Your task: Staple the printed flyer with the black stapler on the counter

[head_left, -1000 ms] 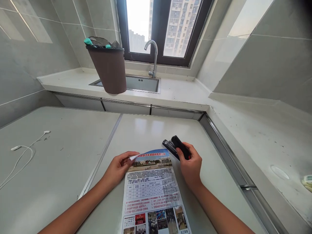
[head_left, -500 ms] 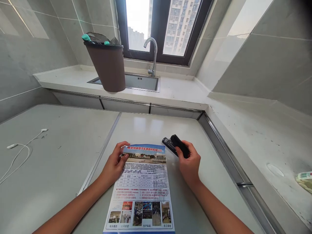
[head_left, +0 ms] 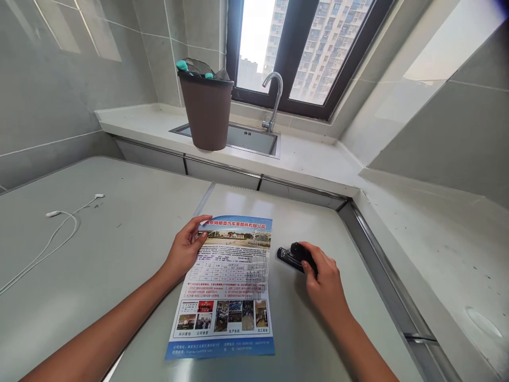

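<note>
A printed flyer [head_left: 228,276] with a blue top and bottom band, red heading and small photos lies in front of me, bearing many staple-like marks down its right side. My left hand [head_left: 186,244] pinches its upper left edge between thumb and fingers. To the right of the sheet, my right hand [head_left: 323,273] is closed around the rear of a black stapler [head_left: 292,256]. The stapler's jaws point left toward the paper, parted from each other and apart from the paper's edge. My right palm hides the stapler's back end.
White wired earphones [head_left: 73,215] lie on the left of the pale table [head_left: 131,254]. Behind it, a brown bin [head_left: 207,114] holding teal-capped bottles stands by the sink [head_left: 254,139] and curved faucet [head_left: 274,101]. A counter [head_left: 433,233] runs along the right.
The view has tilted and shifted. My right hand has drawn the stapler slightly back and away from the flyer's edge. The flyer sits higher in view, showing its blue bottom band.
</note>
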A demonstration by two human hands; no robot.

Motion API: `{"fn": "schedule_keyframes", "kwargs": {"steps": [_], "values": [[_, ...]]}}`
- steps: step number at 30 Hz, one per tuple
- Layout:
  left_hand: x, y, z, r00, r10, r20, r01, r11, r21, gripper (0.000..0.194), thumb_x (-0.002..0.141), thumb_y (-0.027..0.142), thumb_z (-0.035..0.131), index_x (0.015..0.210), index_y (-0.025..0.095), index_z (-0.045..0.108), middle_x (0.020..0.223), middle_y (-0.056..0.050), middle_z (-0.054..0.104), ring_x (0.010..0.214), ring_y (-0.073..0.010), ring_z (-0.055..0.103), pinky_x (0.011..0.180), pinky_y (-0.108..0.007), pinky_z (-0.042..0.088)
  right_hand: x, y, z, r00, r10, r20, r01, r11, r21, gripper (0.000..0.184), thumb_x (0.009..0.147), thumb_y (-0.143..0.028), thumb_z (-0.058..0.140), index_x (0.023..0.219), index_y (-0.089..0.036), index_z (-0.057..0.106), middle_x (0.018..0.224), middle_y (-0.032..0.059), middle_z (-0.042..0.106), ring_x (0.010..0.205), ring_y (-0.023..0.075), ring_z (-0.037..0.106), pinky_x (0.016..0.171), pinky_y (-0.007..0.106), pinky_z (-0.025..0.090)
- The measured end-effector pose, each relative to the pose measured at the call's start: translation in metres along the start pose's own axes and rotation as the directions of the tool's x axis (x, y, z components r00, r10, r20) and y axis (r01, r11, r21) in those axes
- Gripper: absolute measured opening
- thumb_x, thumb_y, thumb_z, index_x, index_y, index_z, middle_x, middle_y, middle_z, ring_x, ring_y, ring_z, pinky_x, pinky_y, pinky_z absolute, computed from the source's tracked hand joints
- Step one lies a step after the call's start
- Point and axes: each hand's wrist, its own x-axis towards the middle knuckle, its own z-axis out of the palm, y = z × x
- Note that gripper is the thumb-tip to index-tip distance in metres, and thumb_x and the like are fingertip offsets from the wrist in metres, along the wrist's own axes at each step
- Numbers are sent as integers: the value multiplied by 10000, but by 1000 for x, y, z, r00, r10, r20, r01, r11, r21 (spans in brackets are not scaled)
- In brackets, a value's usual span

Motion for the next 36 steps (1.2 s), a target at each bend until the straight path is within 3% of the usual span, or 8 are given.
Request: {"fn": "schedule_keyframes", "kwargs": {"steps": [6, 11, 19, 23, 36], "values": [[1, 0, -2, 998, -54, -14, 52, 990, -130, 518, 850, 420, 752, 1310, 240, 597, 1134, -69, 689, 936, -197, 658, 742, -244, 523, -7, -11, 9, 980, -123, 159, 123, 992, 12, 377, 962, -155, 406, 1297, -280, 525, 1179, 51, 691, 1065, 250, 643, 929, 441, 446], [3, -3, -5, 998, -56, -34, 52, 993, -107, 494, 864, 427, 726, 1305, 236, 608, 1158, -78, 676, 967, -216, 662, 712, -245, 528, -6, -17, 1, 951, -162, 262, 142, 985, 94, 335, 980, -195, 421, 1287, -295, 513, 1179, 40, 676, 1029, 244, 634, 933, 441, 468], [5, -11, -7, 1000, -23, -14, 23, 1000, 9, 422, 907, 392, 650, 1295, 227, 619, 1232, -75, 659, 933, -194, 653, 701, -242, 516, -3, -25, -17, 835, -329, 441, 215, 933, 290, 345, 984, -212, 434, 1314, -280, 507, 1194, 80, 640, 1063, 254, 597, 913, 425, 504], [6, -11, -6, 999, -39, -12, 39, 999, 6, 415, 907, 382, 646, 1295, 235, 616, 1183, -60, 673, 894, -183, 643, 685, -239, 505, -6, -30, -13, 813, -363, 456, 244, 923, 299, 435, 968, -166, 472, 1381, -299, 504, 1156, 77, 654, 1003, 234, 608, 855, 395, 527], [4, -9, -4, 999, -40, -19, 40, 999, 9, 424, 895, 391, 661, 1285, 226, 628, 1208, -70, 682, 913, -193, 645, 701, -249, 497, -12, -38, 1, 823, -381, 421, 347, 924, 158, 447, 1007, -126, 449, 1416, -293, 517, 1164, 87, 662, 969, 225, 607, 821, 409, 515]]}}
